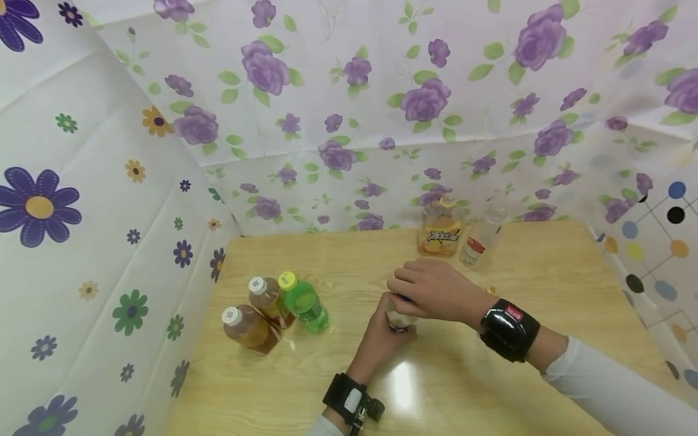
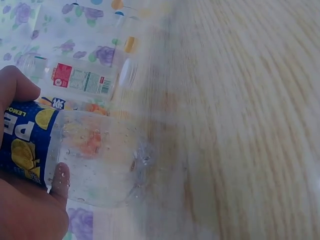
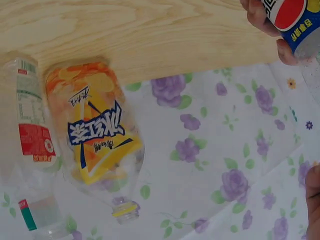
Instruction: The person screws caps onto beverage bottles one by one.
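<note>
My left hand (image 1: 376, 339) grips a clear plastic Pepsi bottle (image 2: 100, 160) around its blue lemon-print label, holding it upright over the table. Droplets cling inside its clear lower part, and no drink shows there. My right hand (image 1: 436, 293) closes over the top of this bottle, its fingers curled at the blue cap (image 1: 402, 297), most of which they cover. In the right wrist view, left-hand fingers (image 3: 262, 17) wrap the label, and part of my right hand shows at the right edge.
Behind the hands stand an uncapped iced tea bottle (image 1: 440, 235) and a clear bottle (image 1: 480, 239) with a red label. At left are a green bottle (image 1: 305, 303) with a yellow cap and two white-capped brown drink bottles (image 1: 253, 333). Flowered sheets (image 1: 305, 151) border the wooden table (image 1: 507, 387).
</note>
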`<move>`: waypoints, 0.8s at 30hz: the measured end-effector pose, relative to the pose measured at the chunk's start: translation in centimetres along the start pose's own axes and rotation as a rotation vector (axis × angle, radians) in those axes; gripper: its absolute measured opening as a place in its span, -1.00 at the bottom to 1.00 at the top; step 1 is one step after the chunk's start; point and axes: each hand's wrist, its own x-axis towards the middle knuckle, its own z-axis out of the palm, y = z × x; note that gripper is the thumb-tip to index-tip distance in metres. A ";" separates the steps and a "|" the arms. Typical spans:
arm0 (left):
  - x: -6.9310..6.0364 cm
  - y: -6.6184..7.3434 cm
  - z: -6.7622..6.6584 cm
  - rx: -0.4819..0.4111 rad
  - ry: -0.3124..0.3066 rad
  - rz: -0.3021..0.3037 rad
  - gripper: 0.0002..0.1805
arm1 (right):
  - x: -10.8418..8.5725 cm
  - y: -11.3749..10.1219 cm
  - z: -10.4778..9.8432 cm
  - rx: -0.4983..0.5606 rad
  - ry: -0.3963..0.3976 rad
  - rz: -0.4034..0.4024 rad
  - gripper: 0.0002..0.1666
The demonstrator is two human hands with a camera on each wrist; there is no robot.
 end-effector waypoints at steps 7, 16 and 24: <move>0.5 0.5 0.6 0.000 0.034 -0.038 -0.16 | 0.1 -0.7 -0.4 0.003 0.000 0.231 -0.66; 0.3 0.7 0.9 -0.012 0.024 -0.041 -0.20 | -1.0 -0.9 -0.6 -0.036 0.017 0.255 -0.57; 0.3 0.4 0.2 0.025 -0.008 -0.022 -0.13 | -0.9 0.7 -0.5 -0.001 -0.005 -0.053 -0.62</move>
